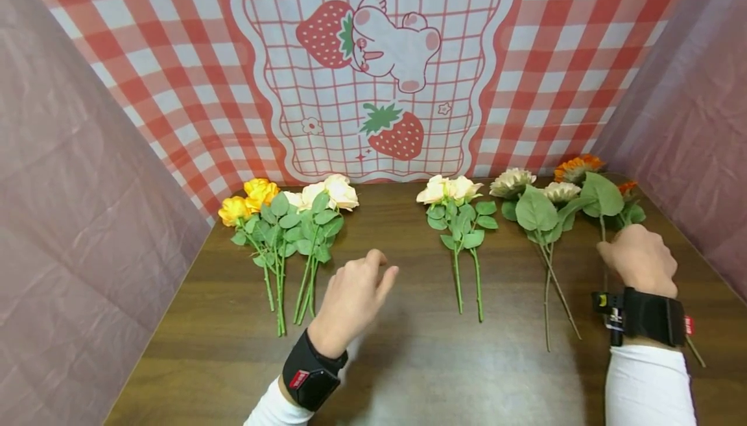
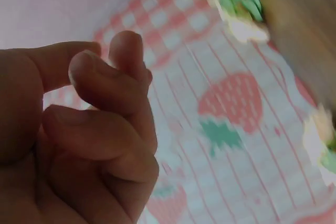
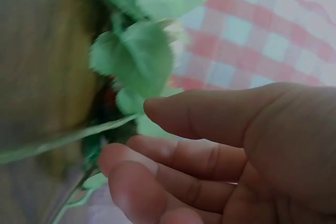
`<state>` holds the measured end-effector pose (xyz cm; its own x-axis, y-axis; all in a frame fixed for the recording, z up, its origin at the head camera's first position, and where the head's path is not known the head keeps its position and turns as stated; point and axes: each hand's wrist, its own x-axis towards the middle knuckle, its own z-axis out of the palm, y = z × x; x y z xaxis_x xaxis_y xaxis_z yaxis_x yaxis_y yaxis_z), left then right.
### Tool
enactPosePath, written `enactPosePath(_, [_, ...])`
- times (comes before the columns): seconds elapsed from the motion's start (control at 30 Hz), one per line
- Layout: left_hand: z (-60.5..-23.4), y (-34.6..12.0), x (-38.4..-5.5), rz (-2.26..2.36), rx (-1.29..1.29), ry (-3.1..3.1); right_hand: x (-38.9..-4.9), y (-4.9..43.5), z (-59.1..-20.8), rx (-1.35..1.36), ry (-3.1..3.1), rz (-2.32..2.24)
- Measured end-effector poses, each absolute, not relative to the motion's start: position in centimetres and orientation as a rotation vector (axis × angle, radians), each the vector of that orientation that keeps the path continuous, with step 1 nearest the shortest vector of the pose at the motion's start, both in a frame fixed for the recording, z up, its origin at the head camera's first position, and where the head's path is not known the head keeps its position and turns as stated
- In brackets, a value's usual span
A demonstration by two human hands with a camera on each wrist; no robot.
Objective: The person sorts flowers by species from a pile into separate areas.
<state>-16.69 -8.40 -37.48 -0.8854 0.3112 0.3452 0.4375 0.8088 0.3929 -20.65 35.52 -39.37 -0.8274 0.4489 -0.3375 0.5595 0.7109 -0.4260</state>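
Observation:
My left hand (image 1: 353, 299) hovers over the middle of the table with its fingers loosely curled. In the left wrist view its thumb and fingers (image 2: 113, 87) hold nothing. On the far right, my right hand (image 1: 642, 260) is beside the stem of an orange flower (image 1: 578, 168) with a broad green leaf (image 1: 602, 194). The right wrist view shows the stem (image 3: 79, 137) running up to the thumb tip, with a gap between thumb and fingers. A second orange flower (image 1: 627, 187) is partly hidden behind leaves, and a stem end (image 1: 696, 352) shows beyond the wrist.
Left on the wooden table (image 1: 432, 374) lie yellow roses (image 1: 260, 192) and cream roses (image 1: 340, 192). More cream roses (image 1: 449, 190) lie right of centre, and pale flowers (image 1: 512, 183) with crossed stems farther right. A checked strawberry cloth (image 1: 543, 82) hangs behind.

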Motion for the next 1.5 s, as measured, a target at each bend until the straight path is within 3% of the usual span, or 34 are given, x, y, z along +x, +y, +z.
enactPosePath(0.3, [-39.5, -15.7, -21.2, -0.528, -0.061, -3.011, -20.4, 31.6, -37.6, 0.388, 3.048, -0.675])
enactPosePath(0.47, [-41.6, -18.1, -22.7, -0.466, 0.099, -3.199, -20.5, 29.5, -37.0, 0.257, 3.157, -0.630])
enactPosePath(0.7, [-42.8, -18.4, -23.5, -0.441, 0.071, -3.248, -20.1, 27.2, -36.5, 0.137, 3.190, -0.630])
enactPosePath(1.17, [-41.2, -18.5, -23.1, -0.611, -0.018, -3.082, -19.6, 22.0, -35.6, -0.091, 3.262, -0.633])
enactPosePath(1.5, [-38.3, -14.8, -21.1, -0.809, -0.276, -2.858, -19.5, 16.2, -37.0, -0.604, 3.231, -0.968])
